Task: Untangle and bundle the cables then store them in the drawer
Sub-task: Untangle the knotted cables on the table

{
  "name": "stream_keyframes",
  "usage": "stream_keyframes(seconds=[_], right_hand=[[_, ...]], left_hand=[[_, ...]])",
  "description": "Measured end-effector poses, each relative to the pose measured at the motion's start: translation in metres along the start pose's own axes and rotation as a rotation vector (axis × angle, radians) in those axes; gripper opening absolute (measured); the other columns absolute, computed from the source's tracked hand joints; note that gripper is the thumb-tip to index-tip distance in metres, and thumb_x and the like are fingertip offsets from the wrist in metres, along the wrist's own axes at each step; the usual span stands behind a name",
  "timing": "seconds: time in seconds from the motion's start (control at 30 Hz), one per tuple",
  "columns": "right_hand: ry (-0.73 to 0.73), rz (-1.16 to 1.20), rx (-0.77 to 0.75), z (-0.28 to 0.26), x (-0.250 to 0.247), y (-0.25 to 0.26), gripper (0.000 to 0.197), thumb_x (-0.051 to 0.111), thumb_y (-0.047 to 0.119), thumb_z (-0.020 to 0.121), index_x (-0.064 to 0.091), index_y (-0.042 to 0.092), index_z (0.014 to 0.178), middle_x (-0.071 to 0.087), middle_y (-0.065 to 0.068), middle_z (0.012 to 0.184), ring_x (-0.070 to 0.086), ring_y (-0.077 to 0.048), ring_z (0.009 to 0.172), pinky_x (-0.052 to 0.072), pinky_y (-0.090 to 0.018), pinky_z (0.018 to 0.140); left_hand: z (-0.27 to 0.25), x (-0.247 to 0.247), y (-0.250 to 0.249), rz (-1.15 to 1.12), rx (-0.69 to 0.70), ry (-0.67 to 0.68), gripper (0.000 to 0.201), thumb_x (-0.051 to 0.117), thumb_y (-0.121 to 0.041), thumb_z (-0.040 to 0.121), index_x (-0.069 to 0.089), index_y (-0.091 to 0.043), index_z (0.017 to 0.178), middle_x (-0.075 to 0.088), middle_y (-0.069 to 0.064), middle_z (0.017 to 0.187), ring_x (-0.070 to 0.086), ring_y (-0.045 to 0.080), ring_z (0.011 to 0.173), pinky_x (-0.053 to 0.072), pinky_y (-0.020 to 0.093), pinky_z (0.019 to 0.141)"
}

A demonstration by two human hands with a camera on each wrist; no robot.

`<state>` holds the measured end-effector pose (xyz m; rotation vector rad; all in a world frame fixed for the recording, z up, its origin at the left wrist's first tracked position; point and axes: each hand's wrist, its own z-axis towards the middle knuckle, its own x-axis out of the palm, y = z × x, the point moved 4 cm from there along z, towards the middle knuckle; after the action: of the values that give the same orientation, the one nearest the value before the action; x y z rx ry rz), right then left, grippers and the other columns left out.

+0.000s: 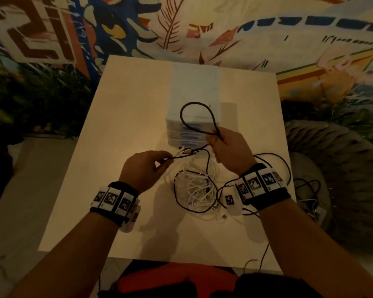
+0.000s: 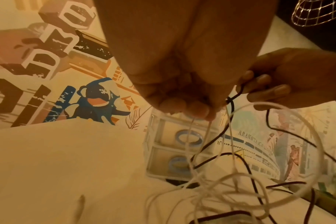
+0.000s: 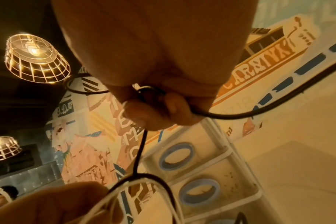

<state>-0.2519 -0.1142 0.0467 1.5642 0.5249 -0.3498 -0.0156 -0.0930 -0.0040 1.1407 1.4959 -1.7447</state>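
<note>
My right hand (image 1: 215, 138) is raised in front of the drawer unit (image 1: 194, 87) and grips a black cable (image 1: 182, 115) bent into a loop that stands up over the unit. From this hand the black cable runs left to my left hand (image 1: 167, 161), which pinches it along with thin white cables. In the left wrist view, white strands (image 2: 189, 136) hang from the left hand (image 2: 190, 110). The right wrist view has the right hand (image 3: 153, 109) curled round the black cable (image 3: 139, 151). A tangle of white cables (image 1: 197, 186) lies on the table (image 1: 127, 104) between my wrists.
The small plastic drawer unit has three blue handles, all drawers closed (image 3: 230, 151). More black cable trails off the table's right edge toward a woven pouf (image 1: 342, 168). A painted wall stands behind; plants (image 1: 41, 100) at the left. Wire lamps (image 3: 36, 60) hang overhead.
</note>
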Motion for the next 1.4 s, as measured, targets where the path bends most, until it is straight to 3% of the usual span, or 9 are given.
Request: stream_keyframes(seconds=[0.2,0.33,0.53,0.63,0.73,0.87,1.0,1.17,1.4], right_hand=[[-0.219,0.206,0.201,-0.005,-0.008,-0.018,0.028,0.047,0.026,0.106,0.061,0.011,0.086,0.051,-0.004,0.064,0.048,-0.020,0.047,0.048,-0.035,0.049],[-0.235,0.300,0.205,-0.012,-0.021,-0.015,0.032,0.046,0.024,0.107,0.060,0.009,0.083,0.049,-0.005,0.060,0.046,-0.018,0.039,0.042,-0.027,0.041],[-0.040,-0.051,0.059,-0.017,-0.020,0.017,0.023,0.049,0.020,0.103,0.065,0.018,0.087,0.055,0.006,0.061,0.050,-0.005,0.046,0.044,-0.025,0.051],[0.091,-0.290,-0.064,-0.023,-0.008,0.043,0.018,0.050,0.027,0.104,0.061,0.039,0.095,0.056,0.016,0.066,0.054,0.003,0.060,0.034,-0.016,0.057],[0.146,-0.325,-0.162,-0.030,0.010,0.061,0.021,0.049,0.035,0.105,0.068,0.026,0.108,0.070,0.007,0.087,0.063,-0.011,0.077,0.046,-0.027,0.066],[0.198,-0.232,-0.238,-0.041,0.024,0.070,0.025,0.051,0.021,0.105,0.068,0.008,0.118,0.073,-0.007,0.105,0.060,-0.008,0.086,0.048,-0.017,0.077],[0.146,-0.251,-0.301,-0.046,0.017,0.059,0.021,0.056,0.021,0.103,0.071,0.007,0.105,0.062,0.009,0.085,0.055,-0.009,0.076,0.036,-0.001,0.064],[0.027,-0.495,-0.254,-0.051,-0.012,0.003,0.026,0.049,0.038,0.095,0.070,0.026,0.106,0.072,0.000,0.077,0.066,-0.021,0.069,0.044,-0.031,0.063],[-0.066,-0.315,0.066,-0.072,-0.074,-0.089,0.048,0.046,0.056,0.100,0.072,0.021,0.078,0.066,-0.004,0.077,0.062,-0.020,0.077,0.049,-0.045,0.080]], left_hand=[[-0.006,0.010,0.029,0.093,-0.062,0.027,0.032,0.054,-0.050,0.098,0.077,-0.032,0.113,0.071,0.002,0.082,0.067,0.027,0.078,0.049,0.032,0.064],[-0.015,0.023,0.066,0.088,-0.186,0.144,0.026,0.061,-0.046,0.095,0.073,-0.038,0.116,0.075,-0.003,0.111,0.067,0.022,0.110,0.055,0.036,0.086],[-0.006,-0.006,0.053,0.138,-0.202,0.217,0.079,0.059,-0.055,0.087,0.022,-0.044,0.155,0.071,-0.016,0.101,0.068,0.016,0.090,0.054,0.029,0.073],[0.001,-0.044,0.005,-0.085,0.009,0.071,0.081,0.058,-0.069,0.086,0.020,-0.048,0.154,0.063,-0.024,0.096,0.063,0.002,0.077,0.051,0.025,0.065],[0.008,-0.065,-0.042,-0.452,0.197,0.128,0.074,0.054,-0.072,0.087,0.032,-0.044,0.152,0.057,-0.019,0.122,0.059,0.000,0.102,0.053,0.027,0.083],[0.005,-0.079,-0.085,-0.716,0.443,0.187,0.042,0.047,-0.027,0.104,0.052,-0.011,0.142,0.051,0.004,0.141,0.050,0.011,0.132,0.044,0.032,0.107],[0.002,-0.077,-0.101,-0.857,0.328,0.193,0.030,0.038,-0.015,0.108,0.065,-0.002,0.113,0.068,0.008,0.120,0.063,0.020,0.119,0.048,0.040,0.105],[0.009,-0.095,-0.097,-0.966,0.294,-0.053,0.032,0.025,-0.008,0.110,0.053,0.003,0.100,0.067,0.014,0.077,0.068,0.040,0.088,0.052,0.053,0.091],[0.012,-0.100,-0.088,-1.100,0.076,-0.077,0.033,0.033,0.007,0.093,0.058,-0.014,0.094,0.024,0.000,0.054,0.017,0.023,0.047,0.032,0.024,0.046]])
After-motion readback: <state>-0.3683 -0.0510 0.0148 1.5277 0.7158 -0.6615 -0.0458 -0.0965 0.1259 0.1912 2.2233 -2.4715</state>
